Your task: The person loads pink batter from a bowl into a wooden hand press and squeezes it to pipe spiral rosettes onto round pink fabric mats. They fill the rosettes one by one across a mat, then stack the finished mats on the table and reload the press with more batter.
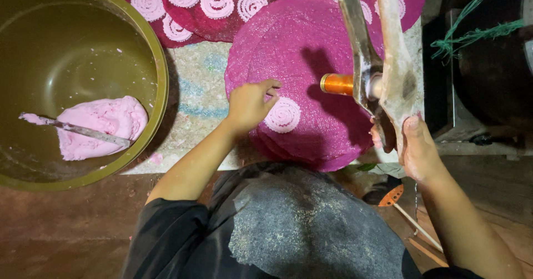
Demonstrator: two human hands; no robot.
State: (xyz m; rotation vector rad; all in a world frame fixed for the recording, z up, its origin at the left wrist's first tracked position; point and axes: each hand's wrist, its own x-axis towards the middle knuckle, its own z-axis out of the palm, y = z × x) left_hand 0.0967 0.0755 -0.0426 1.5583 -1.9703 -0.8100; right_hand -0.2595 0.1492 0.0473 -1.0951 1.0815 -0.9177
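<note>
Bowl [158,62], olive-green, biggest item, far left of round magenta mesh mat [311,62] at centre. Holds lump of pink dough [102,124] w/ metal blade [78,129] lying across it. Mostly empty otherwise, smears on inner wall.

Mat itself: pink-purple, circular, on pale worktop [194,84]. Bears just one pale pink dough spiral [282,114], low on mat near front edge. Rest of mat bare, so by the look barely started; room for many more coils.

Beyond mat, toward top: more mats [189,26], overlapping, already carrying rows of similar spirals [216,2]. Looks like finished batches. Dough left in bowl suggests more to press yet.

Right of mat: lever press [388,79], wood & metal handles rising up, orange cylinder [337,83] poking out over mat's right side.

Right hand [417,148] closed round lower end of press handles, at mat's right edge. Left hand [250,104] on mat, fingers curled, fingertips [272,93] touching or just beside the spiral's upper left; grip on it hard to tell. Hands well apart.

Below mat, lower right: small orange-headed tool on thin stick [391,197], on floor.
</note>
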